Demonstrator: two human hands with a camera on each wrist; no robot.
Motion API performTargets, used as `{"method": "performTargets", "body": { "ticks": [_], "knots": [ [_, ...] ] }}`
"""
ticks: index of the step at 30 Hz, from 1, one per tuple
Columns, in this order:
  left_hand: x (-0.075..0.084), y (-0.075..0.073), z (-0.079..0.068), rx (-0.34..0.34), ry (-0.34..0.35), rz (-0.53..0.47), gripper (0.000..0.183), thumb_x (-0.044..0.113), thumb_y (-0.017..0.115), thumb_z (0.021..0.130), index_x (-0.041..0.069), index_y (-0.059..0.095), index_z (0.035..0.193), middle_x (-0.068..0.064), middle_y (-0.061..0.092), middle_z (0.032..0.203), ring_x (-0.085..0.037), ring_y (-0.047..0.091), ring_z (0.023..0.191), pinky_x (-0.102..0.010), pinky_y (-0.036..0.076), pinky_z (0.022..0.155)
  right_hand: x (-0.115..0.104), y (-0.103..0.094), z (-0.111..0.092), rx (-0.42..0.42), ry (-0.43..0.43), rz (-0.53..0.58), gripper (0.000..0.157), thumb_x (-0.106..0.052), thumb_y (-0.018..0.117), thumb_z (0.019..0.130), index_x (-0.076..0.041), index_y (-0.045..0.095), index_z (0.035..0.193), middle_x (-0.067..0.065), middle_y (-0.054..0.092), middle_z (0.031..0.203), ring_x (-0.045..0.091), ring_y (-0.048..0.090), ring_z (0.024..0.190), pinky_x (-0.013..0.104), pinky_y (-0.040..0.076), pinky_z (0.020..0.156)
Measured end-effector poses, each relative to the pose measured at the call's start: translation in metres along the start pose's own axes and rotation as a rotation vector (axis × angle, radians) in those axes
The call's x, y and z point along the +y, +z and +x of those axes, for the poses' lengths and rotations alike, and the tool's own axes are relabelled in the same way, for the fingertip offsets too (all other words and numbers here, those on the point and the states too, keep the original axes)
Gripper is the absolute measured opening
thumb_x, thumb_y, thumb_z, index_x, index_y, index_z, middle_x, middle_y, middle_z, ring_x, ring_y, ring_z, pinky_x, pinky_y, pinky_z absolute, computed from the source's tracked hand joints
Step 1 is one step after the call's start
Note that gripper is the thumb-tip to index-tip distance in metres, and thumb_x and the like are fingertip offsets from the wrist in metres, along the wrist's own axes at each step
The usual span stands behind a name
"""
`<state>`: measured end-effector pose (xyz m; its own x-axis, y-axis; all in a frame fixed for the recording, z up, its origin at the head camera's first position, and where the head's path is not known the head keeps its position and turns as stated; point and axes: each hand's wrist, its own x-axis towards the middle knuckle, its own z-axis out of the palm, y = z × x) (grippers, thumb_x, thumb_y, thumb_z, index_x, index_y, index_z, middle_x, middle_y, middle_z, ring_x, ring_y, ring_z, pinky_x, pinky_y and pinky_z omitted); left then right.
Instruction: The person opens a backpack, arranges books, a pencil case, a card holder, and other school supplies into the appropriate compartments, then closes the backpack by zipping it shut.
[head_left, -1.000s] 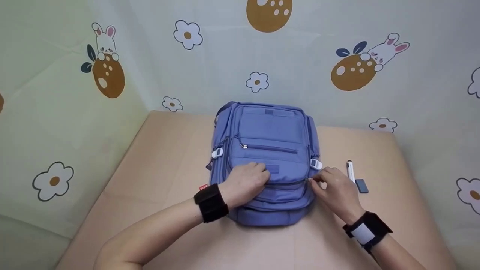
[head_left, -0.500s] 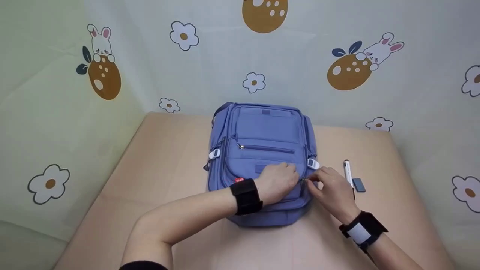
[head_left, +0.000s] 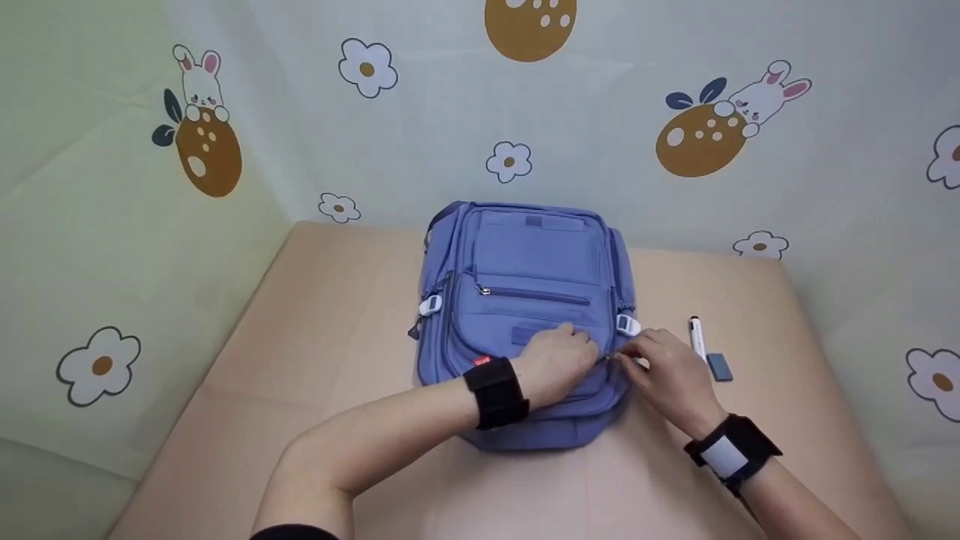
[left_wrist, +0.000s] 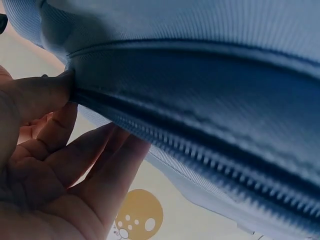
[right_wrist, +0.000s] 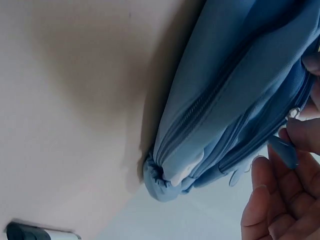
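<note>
A blue backpack (head_left: 536, 255) lies front side up on the table. My left hand (head_left: 555, 364) is over its lower front; in the left wrist view, its thumb and fingers pinch the fabric edge beside a zipper (left_wrist: 200, 160), whose pocket gapes there. Close by, at the bag's right edge, my right hand (head_left: 671, 379) pinches a zipper pull. The right wrist view shows the pull's blue tab (right_wrist: 284, 151) between thumb and fingers, below the metal slider (right_wrist: 293, 113). My left hand hides part of the zipper line in the head view.
To the right of the bag lie a white marker (head_left: 697, 337) with a black cap and a blue-grey block (head_left: 719, 367). Patterned curtains (head_left: 420, 135) rise behind and to the left of the peach table (head_left: 337, 300). White buckles (head_left: 628, 325) sit on the bag's sides.
My left hand has moved right along the bag's front, up beside the right hand, then stayed there. The right hand has kept to the same spot at the zipper.
</note>
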<state>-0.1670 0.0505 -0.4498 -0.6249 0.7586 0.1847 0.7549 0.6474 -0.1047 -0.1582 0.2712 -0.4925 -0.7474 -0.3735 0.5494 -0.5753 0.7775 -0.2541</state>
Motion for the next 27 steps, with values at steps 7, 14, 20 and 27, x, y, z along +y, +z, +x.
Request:
{"method": "performTargets", "body": {
  "ticks": [7,14,20,27],
  "knots": [
    [0.0,0.0,0.0,-0.014,0.0,0.009,0.011,0.019,0.063,0.1,0.01,0.07,0.1,-0.004,0.07,0.095,-0.021,0.061,0.085,-0.031,0.055,0.068,0.016,0.002,0.015,-0.031,0.082,-0.023,0.012,-0.007,0.085,0.083,-0.009,0.075,0.09,0.001,0.068,0.085,0.02,0.061,0.077,0.038,0.052,0.064],
    [-0.001,0.0,0.0,-0.032,0.022,-0.01,0.006,0.014,0.066,0.096,0.01,0.068,0.1,-0.003,0.07,0.097,-0.022,0.061,0.087,-0.032,0.053,0.073,0.034,0.01,0.038,-0.049,0.16,-0.061,0.008,-0.013,0.081,0.088,-0.009,0.076,0.091,0.004,0.068,0.087,0.024,0.062,0.079,0.043,0.051,0.063],
    [-0.002,0.001,-0.001,-0.045,0.043,0.005,0.007,0.015,0.065,0.096,0.011,0.068,0.101,-0.003,0.071,0.097,-0.021,0.061,0.087,-0.031,0.052,0.076,0.047,0.019,0.061,-0.08,0.233,-0.077,0.01,-0.016,0.078,0.091,-0.006,0.076,0.093,0.007,0.067,0.087,0.027,0.06,0.078,0.044,0.049,0.064],
    [-0.003,0.002,-0.002,-0.033,0.042,0.012,0.007,0.015,0.066,0.096,0.012,0.07,0.101,-0.002,0.071,0.097,-0.02,0.061,0.087,-0.03,0.052,0.075,0.054,0.026,0.069,-0.094,0.282,-0.063,0.011,-0.016,0.077,0.092,-0.005,0.076,0.093,0.009,0.067,0.089,0.03,0.061,0.08,0.047,0.05,0.067]
  ]
}}
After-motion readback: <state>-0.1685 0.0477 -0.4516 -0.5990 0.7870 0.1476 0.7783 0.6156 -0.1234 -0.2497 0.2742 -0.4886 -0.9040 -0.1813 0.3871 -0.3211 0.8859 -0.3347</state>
